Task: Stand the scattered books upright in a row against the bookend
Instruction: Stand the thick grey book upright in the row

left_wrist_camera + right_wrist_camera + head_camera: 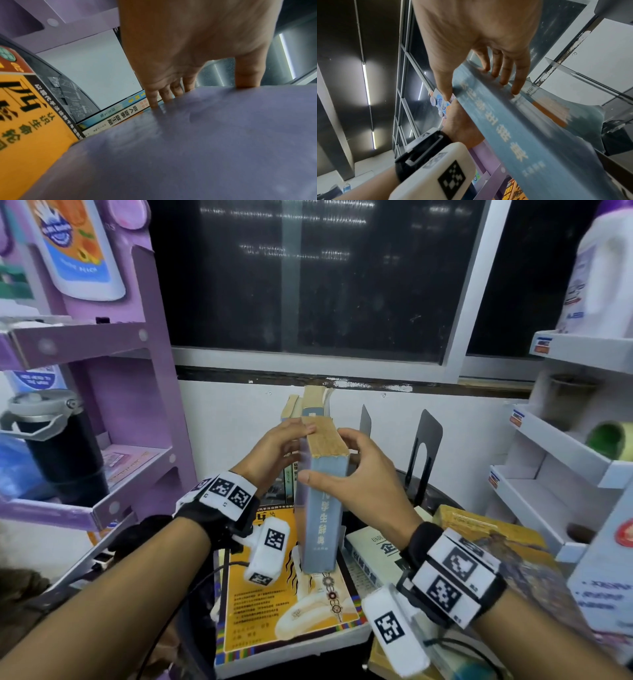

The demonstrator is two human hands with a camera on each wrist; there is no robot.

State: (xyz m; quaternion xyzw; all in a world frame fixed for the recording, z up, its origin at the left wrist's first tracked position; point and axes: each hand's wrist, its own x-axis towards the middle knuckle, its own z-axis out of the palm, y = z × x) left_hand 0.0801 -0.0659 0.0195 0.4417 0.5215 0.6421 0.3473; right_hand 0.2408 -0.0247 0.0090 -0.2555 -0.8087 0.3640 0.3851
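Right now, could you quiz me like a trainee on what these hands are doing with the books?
1. True or false: both hands hold the blue book upright.
2. What does that book stand on? A) the orange book B) a shelf C) the floor
3. Fill in: the black bookend stands to the ____ of the blue book in the head view.

Key:
1. True: the left hand and right hand grip its top from either side.
2. A
3. Right
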